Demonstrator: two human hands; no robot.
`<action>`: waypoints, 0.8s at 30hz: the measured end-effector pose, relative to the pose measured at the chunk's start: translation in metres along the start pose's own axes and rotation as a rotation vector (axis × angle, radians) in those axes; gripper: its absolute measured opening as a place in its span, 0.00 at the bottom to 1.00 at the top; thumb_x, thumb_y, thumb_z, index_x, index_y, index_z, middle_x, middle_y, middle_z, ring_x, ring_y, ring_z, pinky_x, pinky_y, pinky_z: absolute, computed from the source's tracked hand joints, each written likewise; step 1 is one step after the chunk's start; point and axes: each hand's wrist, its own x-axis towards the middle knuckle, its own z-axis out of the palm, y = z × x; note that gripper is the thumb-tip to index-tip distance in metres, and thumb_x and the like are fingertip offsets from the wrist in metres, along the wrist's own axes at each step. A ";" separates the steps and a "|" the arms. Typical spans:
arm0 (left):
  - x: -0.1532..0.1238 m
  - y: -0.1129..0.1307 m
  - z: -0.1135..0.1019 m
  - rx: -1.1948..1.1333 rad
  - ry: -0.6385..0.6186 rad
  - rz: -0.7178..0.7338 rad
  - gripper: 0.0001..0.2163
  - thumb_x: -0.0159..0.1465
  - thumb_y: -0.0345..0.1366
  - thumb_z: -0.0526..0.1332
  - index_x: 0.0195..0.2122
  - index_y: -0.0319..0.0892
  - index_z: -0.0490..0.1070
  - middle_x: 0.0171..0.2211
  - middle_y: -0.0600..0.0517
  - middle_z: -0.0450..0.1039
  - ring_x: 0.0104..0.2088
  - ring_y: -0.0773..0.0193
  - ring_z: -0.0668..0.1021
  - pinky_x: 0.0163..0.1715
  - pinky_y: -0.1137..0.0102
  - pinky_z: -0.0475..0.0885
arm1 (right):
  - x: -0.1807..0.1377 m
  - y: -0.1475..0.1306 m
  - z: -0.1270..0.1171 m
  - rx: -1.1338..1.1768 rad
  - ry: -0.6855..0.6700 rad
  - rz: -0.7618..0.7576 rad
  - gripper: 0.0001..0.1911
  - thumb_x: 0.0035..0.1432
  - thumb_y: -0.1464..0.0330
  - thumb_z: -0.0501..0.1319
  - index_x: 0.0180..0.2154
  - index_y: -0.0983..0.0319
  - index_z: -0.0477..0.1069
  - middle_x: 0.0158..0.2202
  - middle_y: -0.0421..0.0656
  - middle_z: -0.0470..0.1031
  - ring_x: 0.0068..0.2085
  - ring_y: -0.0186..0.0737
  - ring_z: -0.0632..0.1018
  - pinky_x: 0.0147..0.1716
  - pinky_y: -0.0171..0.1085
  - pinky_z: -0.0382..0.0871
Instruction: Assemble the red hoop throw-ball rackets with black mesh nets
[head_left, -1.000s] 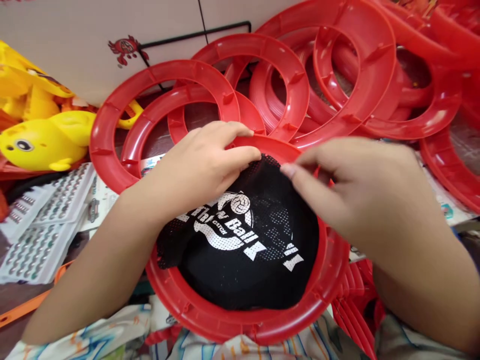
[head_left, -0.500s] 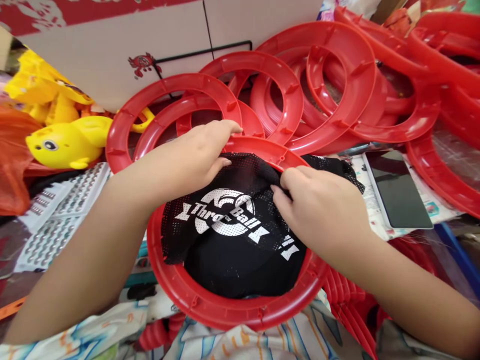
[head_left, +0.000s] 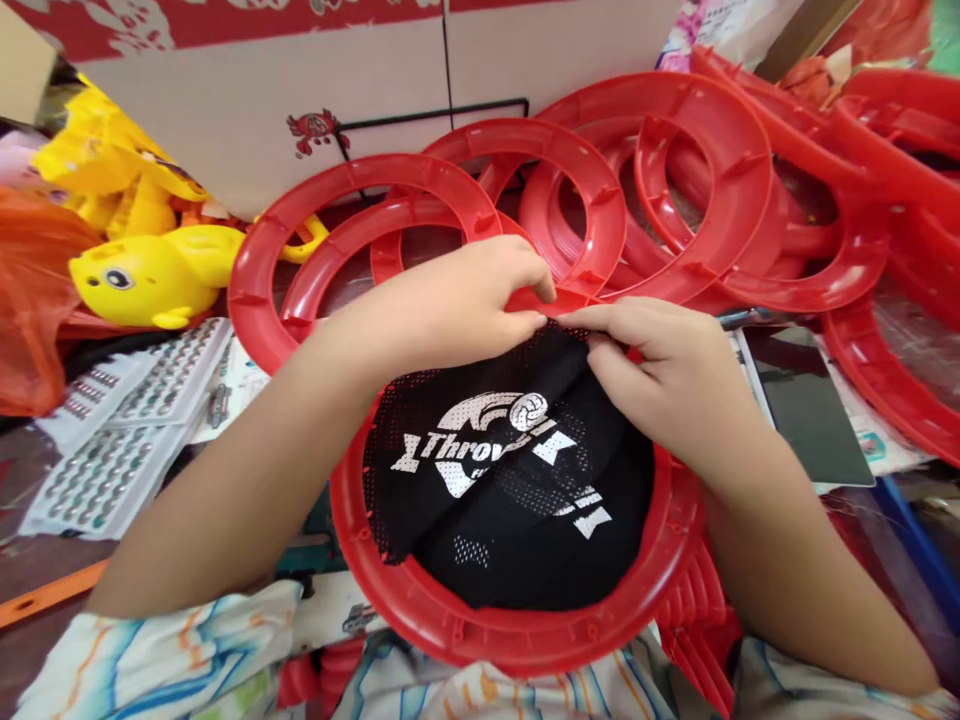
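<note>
A black mesh cloth (head_left: 517, 560) with a white printed ball logo lies partly creased over a red plastic ring (head_left: 517, 640), which rests against my lap. At the ring's far rim my left hand (head_left: 502, 290) is closed, thumb and bent fingers gripping the cloth's upper edge. My right hand (head_left: 652, 360) meets it there, pinching the same edge a little to the right. The fingertips of both hands nearly touch. Under my hands, part of the far rim is hidden.
Behind the hands several loose red rings (head_left: 360, 175) are piled against a white-and-red box (head_left: 225, 120). At the left are a yellow toy (head_left: 157, 275) and white trays of small metal pieces (head_left: 105, 480). A phone (head_left: 806, 400) lies at the right.
My left hand has moved right along the far rim toward my right hand. The cloth is spread wider over the ring, its print folded differently. The view has shifted slightly.
</note>
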 end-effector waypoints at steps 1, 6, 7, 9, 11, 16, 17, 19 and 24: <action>0.006 0.001 0.003 -0.022 -0.003 -0.019 0.11 0.61 0.34 0.58 0.43 0.45 0.77 0.50 0.51 0.76 0.52 0.56 0.76 0.54 0.64 0.70 | -0.001 0.001 0.000 -0.002 0.009 -0.011 0.20 0.59 0.75 0.54 0.46 0.59 0.80 0.40 0.42 0.82 0.39 0.41 0.81 0.41 0.39 0.73; 0.016 0.000 0.012 -0.145 0.002 -0.161 0.05 0.57 0.36 0.64 0.33 0.45 0.79 0.40 0.53 0.79 0.43 0.57 0.79 0.40 0.67 0.73 | -0.009 0.008 0.001 -0.074 0.077 -0.076 0.19 0.61 0.74 0.53 0.44 0.60 0.81 0.31 0.44 0.79 0.34 0.40 0.78 0.35 0.39 0.72; 0.015 -0.001 0.014 -0.169 0.008 -0.176 0.05 0.57 0.37 0.65 0.32 0.45 0.79 0.39 0.53 0.79 0.42 0.57 0.79 0.39 0.67 0.73 | -0.011 0.009 0.001 -0.089 0.078 -0.093 0.18 0.62 0.73 0.53 0.44 0.60 0.81 0.30 0.44 0.77 0.33 0.40 0.78 0.34 0.39 0.71; 0.010 -0.001 0.016 -0.203 0.040 -0.201 0.05 0.56 0.38 0.65 0.30 0.44 0.79 0.38 0.53 0.79 0.41 0.58 0.79 0.37 0.68 0.72 | -0.013 0.011 0.001 -0.125 0.076 -0.128 0.18 0.64 0.72 0.53 0.44 0.60 0.81 0.29 0.44 0.76 0.32 0.40 0.76 0.32 0.38 0.71; 0.006 -0.001 0.018 -0.216 0.073 -0.221 0.05 0.57 0.38 0.64 0.29 0.43 0.78 0.35 0.53 0.79 0.39 0.58 0.78 0.35 0.68 0.71 | -0.013 0.012 0.002 -0.171 0.079 -0.152 0.18 0.65 0.72 0.52 0.44 0.60 0.81 0.29 0.45 0.75 0.32 0.40 0.76 0.32 0.39 0.70; 0.002 -0.001 0.024 -0.266 0.121 -0.250 0.07 0.59 0.38 0.61 0.30 0.42 0.75 0.32 0.52 0.78 0.35 0.60 0.78 0.34 0.66 0.69 | -0.013 0.014 0.007 -0.256 0.096 -0.174 0.19 0.67 0.70 0.51 0.46 0.61 0.81 0.29 0.46 0.73 0.33 0.42 0.73 0.34 0.41 0.69; 0.002 -0.001 0.026 -0.271 0.129 -0.249 0.07 0.60 0.39 0.61 0.30 0.42 0.75 0.33 0.51 0.78 0.35 0.60 0.78 0.34 0.65 0.69 | -0.013 0.014 0.008 -0.270 0.094 -0.175 0.20 0.68 0.70 0.50 0.47 0.61 0.80 0.29 0.46 0.73 0.33 0.42 0.73 0.34 0.41 0.69; 0.002 -0.001 0.028 -0.255 0.146 -0.238 0.07 0.60 0.39 0.60 0.31 0.42 0.74 0.35 0.51 0.78 0.36 0.60 0.78 0.36 0.65 0.69 | -0.013 0.015 0.009 -0.285 0.070 -0.176 0.21 0.68 0.69 0.49 0.47 0.62 0.80 0.29 0.46 0.72 0.34 0.42 0.72 0.36 0.41 0.69; 0.000 -0.001 0.033 -0.159 0.192 -0.218 0.07 0.61 0.38 0.60 0.30 0.42 0.74 0.38 0.50 0.77 0.39 0.60 0.77 0.40 0.64 0.69 | -0.011 0.017 0.010 -0.315 -0.007 -0.160 0.21 0.68 0.69 0.49 0.48 0.62 0.79 0.29 0.46 0.72 0.33 0.42 0.71 0.37 0.42 0.67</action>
